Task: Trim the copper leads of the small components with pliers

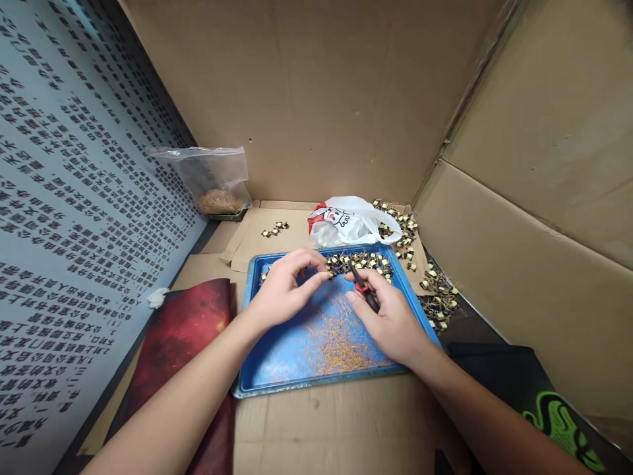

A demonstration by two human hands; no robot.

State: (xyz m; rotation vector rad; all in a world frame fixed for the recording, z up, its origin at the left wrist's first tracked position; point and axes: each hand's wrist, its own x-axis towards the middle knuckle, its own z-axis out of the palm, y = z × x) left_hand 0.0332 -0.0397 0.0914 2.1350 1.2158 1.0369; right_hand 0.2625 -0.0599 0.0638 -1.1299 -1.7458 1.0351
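My left hand (pixel 295 285) is over the back of a blue tray (pixel 267 363), thumb and forefinger pinched on a small coil component (pixel 331 274) that is mostly hidden by the fingertips. In my right hand (pixel 390 316) is a pair of small cutters (pixel 364 290) with dark jaws and red-and-black handles, closed in the fingers. The jaws point up and away, just right of the left fingertips. Behind both hands, a heap of yellow-and-black coil components (pixel 363 262) fills the tray's far side. Copper-coloured wire clippings (pixel 341 346) lie scattered over the tray floor.
More coil components (pixel 438 293) are piled right of the tray. A white plastic bag (pixel 346 221) sits behind it on cardboard. A clear bag (pixel 222 188) of copper-coloured bits stands back left. A red mat (pixel 182 330) lies left. Cardboard walls (pixel 316 99) enclose the back and right.
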